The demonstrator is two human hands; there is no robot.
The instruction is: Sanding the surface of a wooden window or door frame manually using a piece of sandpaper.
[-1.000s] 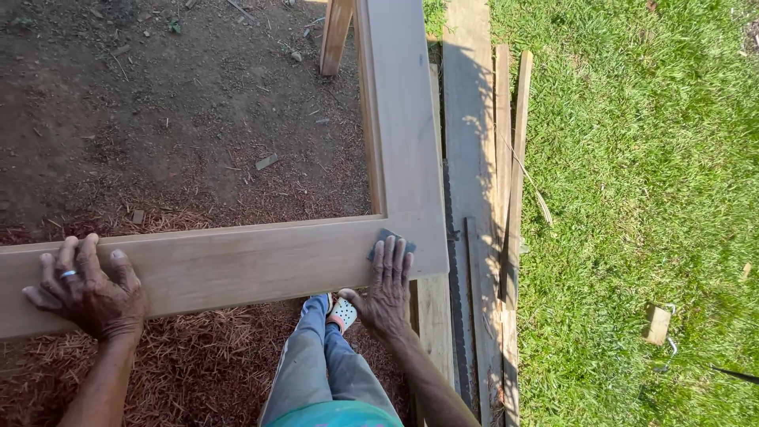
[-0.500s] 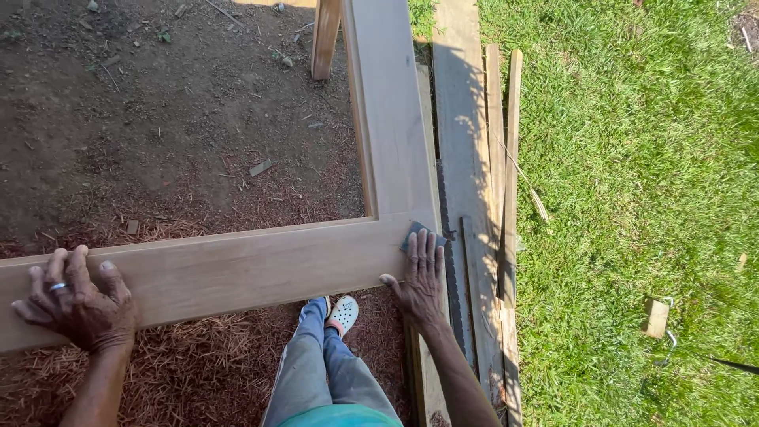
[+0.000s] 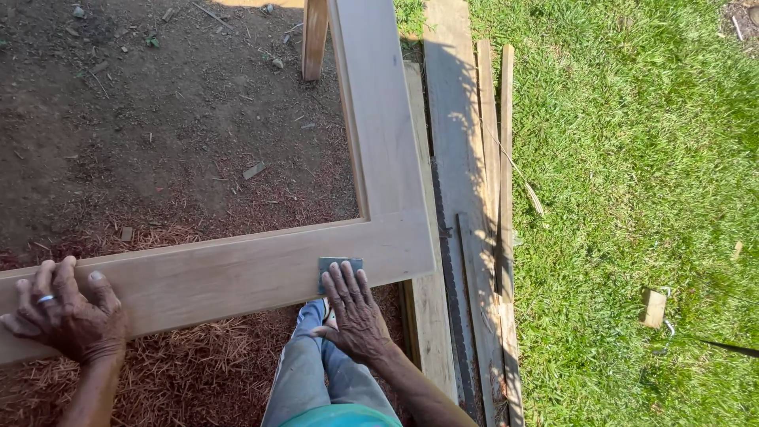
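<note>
Here, sandpaper (image 3: 340,266) is pressed flat under the right hand (image 3: 356,312) on the wooden frame (image 3: 237,273); the frame is steadied by the left hand (image 3: 67,312), fingers spread, gripping nothing.

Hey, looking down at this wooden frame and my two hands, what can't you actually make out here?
- Grey sanding pad: head view, mostly under the right hand; its grit is untellable.
- Wooden frame: cut off by the top and left edges.
- Left hand: its palm contact is hidden.
- Small block on the grass: too small to identify.
</note>
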